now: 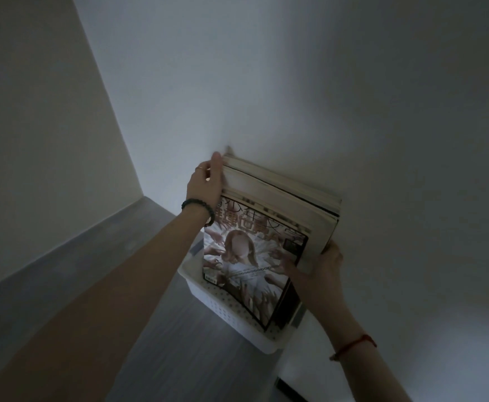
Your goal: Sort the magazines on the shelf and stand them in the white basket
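Now — white basket [231,314] | magazines [266,227] standing inside | both hands gripping

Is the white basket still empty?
No: the magazines already stand in the white basket, steadied by the left hand and the right hand.

Single head cam, wide-angle, looking forward and down along both forearms, close above the white basket [239,320] on the shelf [185,358] by the wall.
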{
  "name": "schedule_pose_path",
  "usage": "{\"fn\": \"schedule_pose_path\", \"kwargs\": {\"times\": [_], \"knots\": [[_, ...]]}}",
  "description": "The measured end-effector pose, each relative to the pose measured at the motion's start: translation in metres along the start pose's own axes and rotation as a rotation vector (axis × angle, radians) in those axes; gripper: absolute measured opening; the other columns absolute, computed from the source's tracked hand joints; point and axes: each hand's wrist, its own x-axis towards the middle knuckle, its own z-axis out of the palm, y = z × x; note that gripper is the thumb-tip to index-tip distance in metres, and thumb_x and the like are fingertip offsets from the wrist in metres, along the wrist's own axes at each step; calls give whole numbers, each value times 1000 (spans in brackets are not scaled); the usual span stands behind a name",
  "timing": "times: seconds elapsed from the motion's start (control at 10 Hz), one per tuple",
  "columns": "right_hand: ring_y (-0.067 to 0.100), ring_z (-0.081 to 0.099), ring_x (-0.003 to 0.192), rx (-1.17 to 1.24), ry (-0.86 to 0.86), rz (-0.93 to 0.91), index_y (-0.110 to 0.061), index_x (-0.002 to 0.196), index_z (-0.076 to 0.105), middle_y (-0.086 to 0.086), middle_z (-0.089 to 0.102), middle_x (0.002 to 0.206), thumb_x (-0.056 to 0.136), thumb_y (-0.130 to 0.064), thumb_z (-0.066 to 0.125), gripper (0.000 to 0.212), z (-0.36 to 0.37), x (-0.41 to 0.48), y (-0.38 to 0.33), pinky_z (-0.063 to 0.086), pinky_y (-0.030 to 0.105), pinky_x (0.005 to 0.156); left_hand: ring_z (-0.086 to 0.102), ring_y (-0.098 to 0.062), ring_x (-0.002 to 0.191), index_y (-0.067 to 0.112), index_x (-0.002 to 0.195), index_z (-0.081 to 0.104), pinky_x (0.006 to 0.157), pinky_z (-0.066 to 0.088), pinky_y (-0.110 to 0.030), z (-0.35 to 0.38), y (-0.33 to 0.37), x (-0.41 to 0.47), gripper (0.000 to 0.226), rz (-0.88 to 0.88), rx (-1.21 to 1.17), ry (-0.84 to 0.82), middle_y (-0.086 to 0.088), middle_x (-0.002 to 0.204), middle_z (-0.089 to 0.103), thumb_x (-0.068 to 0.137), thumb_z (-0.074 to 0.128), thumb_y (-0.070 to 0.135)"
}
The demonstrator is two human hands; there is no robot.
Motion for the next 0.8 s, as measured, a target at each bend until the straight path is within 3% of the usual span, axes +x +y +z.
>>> {"fn": "schedule_pose_path", "kwargs": {"times": [0.1,0.2,0.3,0.4,0.5,0.6,0.7,0.8], "knots": [[20,51,116,48,-42,54,-10,137,27,1,44,135,74,-29,73,80,-17,-13,28,45,29,94,48,-18,112,9,125,49,93,33,-26,-5,-24,-21,52,-50,-101,79,-13,132,53,95,27,45],[31,32,135,85,-15,270,-8,143,13,15,25,151,79,-30,67,87,-15,-40,66,33,45,110,33,-25,135,7,140,28,112,26,-33,-16,-72,-53,56,-122,24,64,-13,150,29,94,35,38],[31,33,135,245,-88,403,-6,143,15,15,27,151,81,-21,65,81,7,-71,81,32,41,108,25,-37,138,8,144,16,113,25,-50,-25,-117,-88,66,-434,49,159,-17,154,17,92,42,38],[22,39,131,320,-174,309,-12,143,19,9,33,148,82,-12,64,76,33,-93,75,36,30,103,20,-32,141,12,146,7,114,23,-51,-19,-136,-124,67,-662,-200,72,-13,157,10,93,36,41],[14,42,123,322,-191,193,-19,145,10,1,36,145,85,-6,59,79,47,-100,67,38,15,90,36,-24,130,24,145,9,104,36,-48,2,-125,-147,55,-679,-507,-15,-8,154,21,97,33,28],[13,44,116,314,-180,201,-18,145,10,4,38,144,85,-6,58,78,47,-96,63,37,24,91,38,-24,128,33,145,1,98,38,-46,14,-109,-152,59,-688,-609,-9,-4,154,19,97,33,22],[11,44,113,286,-205,208,-14,145,12,6,41,143,86,-8,58,75,48,-96,64,36,20,88,36,-27,131,32,145,-6,95,41,-42,13,-108,-153,62,-687,-584,-55,-4,156,15,97,33,26],[17,43,124,253,-221,216,-12,143,19,8,40,143,84,-9,61,72,41,-91,65,36,21,93,46,-24,112,29,146,-3,79,45,-35,6,-111,-157,60,-671,-517,-104,-5,152,23,97,32,28]]}}
